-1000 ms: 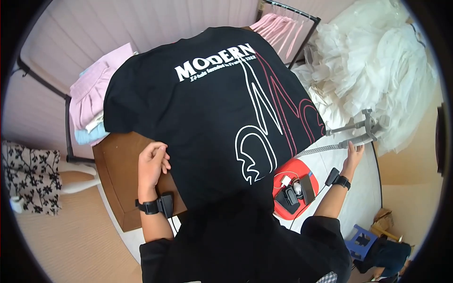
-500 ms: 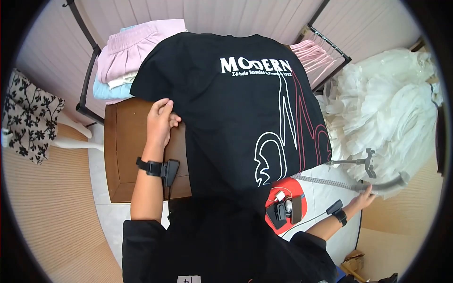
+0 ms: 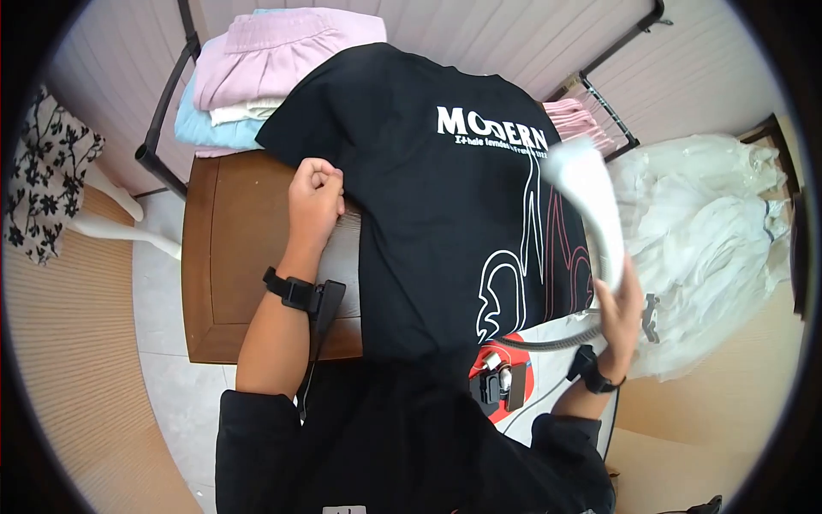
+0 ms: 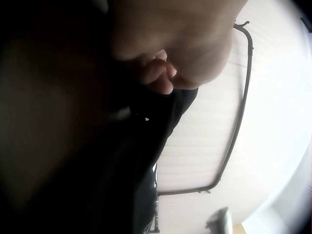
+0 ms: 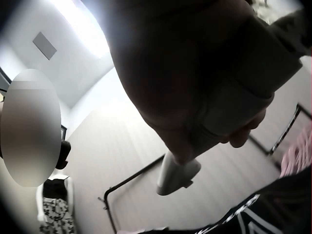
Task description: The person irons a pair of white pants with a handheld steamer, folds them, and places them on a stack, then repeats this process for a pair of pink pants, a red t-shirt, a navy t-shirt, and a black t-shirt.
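A black T-shirt [image 3: 419, 206] with a white "MODERN" print and white and red outlines is spread over the brown table [image 3: 223, 257] in front of me. My right hand [image 3: 623, 313] grips a white garment steamer head [image 3: 595, 193], its wide end raised over the shirt's right side and blurred. In the right wrist view, the fingers wrap the steamer's handle [image 5: 234, 107]. A ribbed grey hose [image 3: 552, 344] trails from it. Beside the shirt's left edge, under the sleeve, my left hand [image 3: 317, 195] hangs loosely curled, with nothing visible in it.
Folded pink, white and blue clothes [image 3: 274, 60] are stacked at the back left. Pink hangers [image 3: 578, 124] hang on a rack at the back right, near white tulle gowns [image 3: 702, 248]. A red stool [image 3: 522, 360] carries small devices. A mannequin in a floral skirt [image 3: 47, 188] stands left.
My right hand has lifted the steamer head from the right side, up and in over the shirt. The left hand's fingers have curled more beside the shirt's edge. The head view has shifted.
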`<action>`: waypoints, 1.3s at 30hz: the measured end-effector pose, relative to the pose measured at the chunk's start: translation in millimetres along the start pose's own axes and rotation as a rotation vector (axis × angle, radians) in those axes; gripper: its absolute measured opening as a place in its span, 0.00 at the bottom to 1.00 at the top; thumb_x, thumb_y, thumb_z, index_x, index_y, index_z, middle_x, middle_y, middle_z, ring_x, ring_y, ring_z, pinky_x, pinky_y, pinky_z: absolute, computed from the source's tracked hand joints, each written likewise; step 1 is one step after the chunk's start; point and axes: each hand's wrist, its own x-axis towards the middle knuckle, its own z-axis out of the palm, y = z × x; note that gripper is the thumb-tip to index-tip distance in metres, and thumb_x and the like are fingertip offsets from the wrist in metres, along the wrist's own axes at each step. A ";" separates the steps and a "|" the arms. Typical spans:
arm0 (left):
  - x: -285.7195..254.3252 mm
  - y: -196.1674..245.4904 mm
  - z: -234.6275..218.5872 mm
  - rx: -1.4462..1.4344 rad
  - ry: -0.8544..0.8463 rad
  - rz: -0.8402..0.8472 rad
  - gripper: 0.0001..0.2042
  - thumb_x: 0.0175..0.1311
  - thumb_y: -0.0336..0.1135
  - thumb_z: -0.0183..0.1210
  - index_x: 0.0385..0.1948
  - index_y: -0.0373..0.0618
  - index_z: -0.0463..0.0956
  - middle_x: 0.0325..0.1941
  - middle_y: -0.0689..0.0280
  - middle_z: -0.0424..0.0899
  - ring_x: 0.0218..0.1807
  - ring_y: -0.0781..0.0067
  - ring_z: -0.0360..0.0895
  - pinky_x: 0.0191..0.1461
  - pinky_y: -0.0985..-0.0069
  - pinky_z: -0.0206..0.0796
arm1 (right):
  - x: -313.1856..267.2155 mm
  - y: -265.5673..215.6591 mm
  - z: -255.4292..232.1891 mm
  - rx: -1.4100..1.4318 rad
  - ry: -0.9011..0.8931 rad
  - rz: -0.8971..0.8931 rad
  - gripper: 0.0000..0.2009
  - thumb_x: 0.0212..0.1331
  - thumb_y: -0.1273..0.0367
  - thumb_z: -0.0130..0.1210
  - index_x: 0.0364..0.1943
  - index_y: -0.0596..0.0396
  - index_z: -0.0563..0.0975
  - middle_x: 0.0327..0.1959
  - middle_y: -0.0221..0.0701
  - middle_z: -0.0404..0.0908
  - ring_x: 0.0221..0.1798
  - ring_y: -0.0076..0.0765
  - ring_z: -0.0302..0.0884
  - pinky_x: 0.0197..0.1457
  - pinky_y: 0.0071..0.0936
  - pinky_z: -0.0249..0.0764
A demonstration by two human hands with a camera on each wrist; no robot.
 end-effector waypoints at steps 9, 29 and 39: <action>-54.3 33.4 34.9 0.252 -0.441 0.219 0.09 0.60 0.21 0.55 0.42 0.41 0.75 0.33 0.63 0.79 0.30 0.77 0.79 0.34 0.80 0.72 | 41.0 -62.0 88.2 0.461 -0.428 0.214 0.30 0.55 0.76 0.63 0.65 0.65 0.67 0.52 0.32 0.77 0.48 0.22 0.74 0.50 0.20 0.71; -24.7 17.7 160.3 0.838 -0.608 1.005 0.14 0.44 0.25 0.63 0.35 0.49 0.75 0.41 0.65 0.75 0.59 0.57 0.69 0.72 0.40 0.42 | -0.3 133.4 99.4 1.273 0.194 0.512 0.11 0.68 0.73 0.51 0.51 0.63 0.73 0.39 0.37 0.80 0.39 0.30 0.79 0.44 0.25 0.77; 37.5 30.3 183.2 0.793 -0.618 1.000 0.14 0.40 0.38 0.69 0.29 0.48 0.75 0.31 0.63 0.77 0.42 0.55 0.72 0.50 0.63 0.59 | -4.0 133.0 104.6 1.266 0.262 0.496 0.09 0.67 0.75 0.52 0.48 0.64 0.75 0.38 0.35 0.80 0.37 0.27 0.79 0.42 0.22 0.77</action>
